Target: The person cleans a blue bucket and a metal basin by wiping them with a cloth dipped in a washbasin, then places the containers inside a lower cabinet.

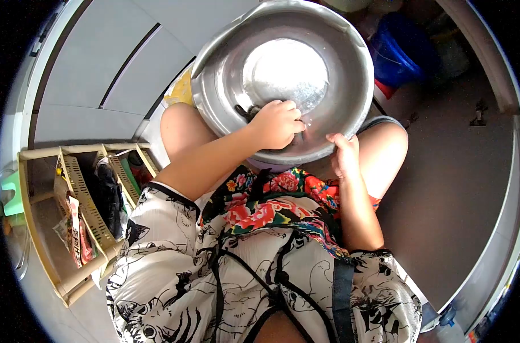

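Observation:
A large, shiny metal basin (214, 86) is tilted towards me between my knees, its inside facing up. Inside it, near the lower wall, my left hand (280, 124) is closed with the fingers curled down. A small dark object (246, 112) pokes out beside that hand; most of it is hidden, so its kind is unclear. My right hand (344, 155) grips the basin's near right rim, thumb over the edge. Small pale specks or drops lie on the metal by my left fingers.
A cream plastic rack (65, 286) with packets and a black bag stands at the left. Pale cabinet panels (100, 63) rise behind it. A blue bucket (400, 54) sits at the back right, beyond a dark brown panel (448, 188). Floral cloth (265, 211) covers my lap.

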A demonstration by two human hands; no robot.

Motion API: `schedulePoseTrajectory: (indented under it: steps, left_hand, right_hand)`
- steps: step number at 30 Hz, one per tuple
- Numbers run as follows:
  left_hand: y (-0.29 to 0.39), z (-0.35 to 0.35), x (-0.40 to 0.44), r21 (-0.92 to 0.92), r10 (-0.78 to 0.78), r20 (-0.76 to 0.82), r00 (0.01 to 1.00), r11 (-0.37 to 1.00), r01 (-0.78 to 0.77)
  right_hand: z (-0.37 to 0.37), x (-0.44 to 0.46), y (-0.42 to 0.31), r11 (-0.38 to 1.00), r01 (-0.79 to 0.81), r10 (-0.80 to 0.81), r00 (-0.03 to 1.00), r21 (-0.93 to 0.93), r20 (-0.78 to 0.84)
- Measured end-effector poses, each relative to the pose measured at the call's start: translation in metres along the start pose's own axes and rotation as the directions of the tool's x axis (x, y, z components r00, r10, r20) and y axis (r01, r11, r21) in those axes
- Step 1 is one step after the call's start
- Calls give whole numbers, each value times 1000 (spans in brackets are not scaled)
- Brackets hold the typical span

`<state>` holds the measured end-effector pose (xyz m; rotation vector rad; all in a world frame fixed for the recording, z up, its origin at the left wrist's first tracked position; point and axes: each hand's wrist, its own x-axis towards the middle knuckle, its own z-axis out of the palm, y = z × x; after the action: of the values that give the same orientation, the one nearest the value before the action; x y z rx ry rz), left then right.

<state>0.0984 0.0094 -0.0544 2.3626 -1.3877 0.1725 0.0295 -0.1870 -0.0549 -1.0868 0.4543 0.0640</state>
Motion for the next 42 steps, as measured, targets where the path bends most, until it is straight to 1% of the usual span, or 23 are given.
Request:
schedulePoseTrajectory:
  steps: [2,4,5,6,8,9,11,15,17,21,24,27,29,30,32,33,35,36,38,42]
  left_hand:
    - [2,-3,0,-7,-6,-16,1000,1000,6]
    - [4,-3,6,32,29,-132,991,999,-24]
    - [5,-3,7,13,21,-70,997,1000,-20]
    - [5,-4,6,13,21,-70,997,1000,-20]
    - [5,-5,7,-15,2,-10,1000,1000,-2]
    - [5,-5,7,-15,1,-10,1000,1000,-2]
    - [3,-4,6,16,13,-16,1000,1000,-13]
    - [2,-4,5,14,2,19,1000,1000,-2]
    - [4,-4,6,68,19,-29,999,998,-17]
    - [4,-3,8,65,31,-32,999,997,-29]
    - [4,-1,8,99,39,-30,999,994,-36]
    - [4,-6,10,62,28,-1,1000,998,-28]
    - [4,-8,11,-38,-43,-25,999,998,42]
    - [4,-5,12,-37,-43,-25,999,998,42]
    - [5,2,16,-19,-185,-71,980,983,184]
    - [5,4,19,-17,-182,-71,981,983,182]
    - [5,9,22,20,-264,-24,964,964,265]
    - [6,8,24,18,-263,-24,964,964,264]
    - [6,6,27,68,-291,40,956,955,288]
    - [10,6,29,108,-284,41,958,954,279]
  right_hand:
    - [3,-2,-1,999,6,-5,1000,35,-15]
    - [7,-5,-8,1000,15,-14,999,17,-39]
    - [3,-3,-4,1000,31,-31,999,4,-28]
    - [0,-2,-2,1000,31,-31,999,4,-28]
    - [-5,0,0,1000,-24,24,999,-6,-36]
    - [-4,-1,-1,1000,-24,24,999,-6,-36]
    - [0,-2,-2,999,-7,9,999,54,-32]
    - [-3,-1,-1,997,-30,31,999,70,-11]
    - [0,-3,-4,997,14,-13,1000,70,-20]
    - [-4,-1,-1,998,21,-20,1000,59,-18]
    - [-2,-3,-3,999,-3,4,1000,46,-22]
    - [-1,-3,-4,996,-27,30,999,82,-28]
    - [-7,0,0,999,-43,43,999,-4,8]
    - [-7,0,0,999,-43,43,999,-4,8]
    - [-7,0,0,999,-3,4,999,-34,32]
    - [-8,1,1,999,-1,2,1000,-32,31]
    - [-12,3,4,995,4,1,999,-95,47]
    - [-11,1,2,995,4,1,999,-96,45]
    - [-4,-3,-1,996,32,-29,999,-81,32]
    - [-5,-1,1,997,16,-14,999,-73,32]
